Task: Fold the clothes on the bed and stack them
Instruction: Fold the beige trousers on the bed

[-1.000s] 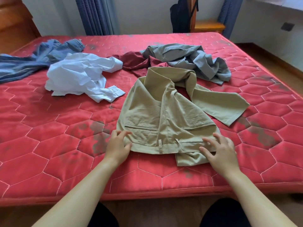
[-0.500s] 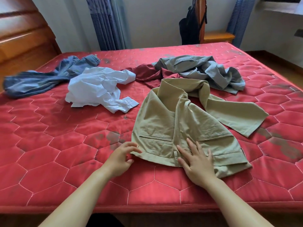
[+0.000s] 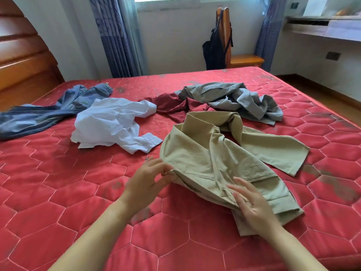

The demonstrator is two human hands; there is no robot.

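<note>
Loosely crumpled, the khaki trousers [image 3: 205, 163] lie on the bed [image 3: 58, 192] just right of the white shirt [image 3: 109, 124]; the left hand [image 3: 148, 178] pinches their waistband corner, the right hand [image 3: 252, 206] touches the waistband with straight, spread fingers

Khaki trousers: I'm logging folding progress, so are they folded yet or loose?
Not folded. The khaki trousers lie rumpled, one leg splayed right, and the left hand pinches the waistband corner.
</note>
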